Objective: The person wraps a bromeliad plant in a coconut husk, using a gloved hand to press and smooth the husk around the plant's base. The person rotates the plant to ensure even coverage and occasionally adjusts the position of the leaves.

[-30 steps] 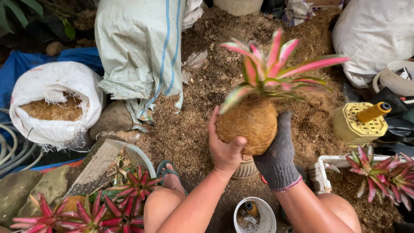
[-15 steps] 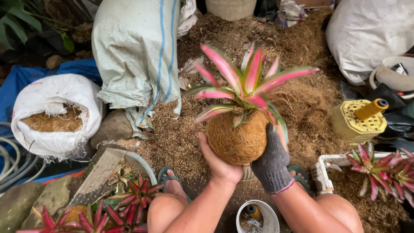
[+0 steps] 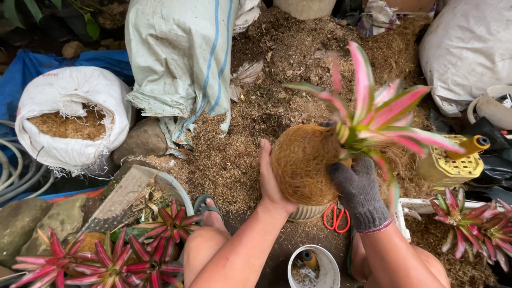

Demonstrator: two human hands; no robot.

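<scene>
A person seen from above holds a round ball of brown fibre [image 3: 304, 162] in both hands over ground covered in loose brown fibre [image 3: 240, 154]. A plant with pink and green striped leaves [image 3: 373, 114] grows from the ball and leans to the ball's right.

The bare left hand [image 3: 272, 184] cups the ball's left side, fingers spread flat against it. The right hand [image 3: 360, 194], in a dark grey glove, presses on the ball's right side just below the leaves, its grip wrapped around the curve. Between them the ball is lifted clear of the ground.

Directly under the ball sits a pale ribbed pot [image 3: 309, 213], and beside that lie red-handled scissors [image 3: 335, 217]. Nearer the person than the ball stands a small white bucket [image 3: 314, 266].

Well to the left of the ball is an open white sack filled with brown fibre [image 3: 72, 125], and beyond the ball to the left a tall white sack with blue stripes [image 3: 178, 58]. To the right of the ball rests a yellow spool [image 3: 448, 165]. More pink-leaved plants [image 3: 117, 256] lie below and left of the ball, near the person's knee.
</scene>
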